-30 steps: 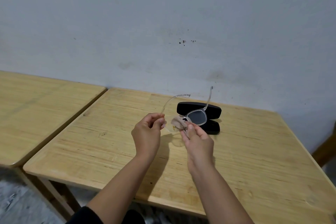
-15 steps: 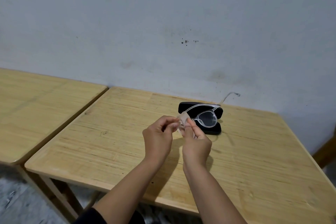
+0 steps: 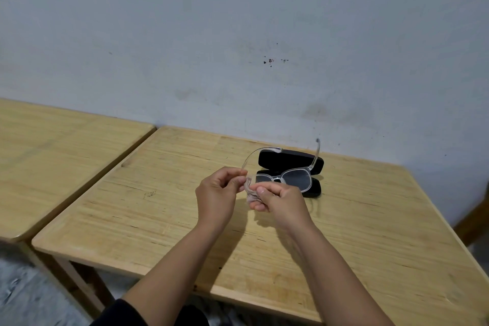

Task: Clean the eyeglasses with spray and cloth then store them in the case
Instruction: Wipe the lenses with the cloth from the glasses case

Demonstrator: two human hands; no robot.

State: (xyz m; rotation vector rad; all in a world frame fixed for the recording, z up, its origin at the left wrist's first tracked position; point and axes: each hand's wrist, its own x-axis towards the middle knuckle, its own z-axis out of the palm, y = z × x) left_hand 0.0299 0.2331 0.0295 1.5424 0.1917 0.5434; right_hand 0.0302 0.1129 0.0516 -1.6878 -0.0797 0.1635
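Note:
Clear-framed eyeglasses (image 3: 296, 178) are held above the wooden table (image 3: 158, 219), temples unfolded and pointing away from me. My left hand (image 3: 218, 197) pinches the frame's left end. My right hand (image 3: 277, 200) presses a small pale cloth (image 3: 251, 193) onto the left lens, which is mostly hidden by the cloth and fingers. The black glasses case (image 3: 291, 160) lies open on the table just behind the glasses. No spray bottle is visible.
A second wooden table (image 3: 53, 161) stands to the left, separated by a narrow gap. A grey wall (image 3: 238, 34) runs right behind both tables. A wooden piece (image 3: 473, 222) shows at the right edge.
The glasses have turned in my hands: the temples swung from pointing right to pointing away, and the right lens now faces me. Both hands stayed together over the left lens.

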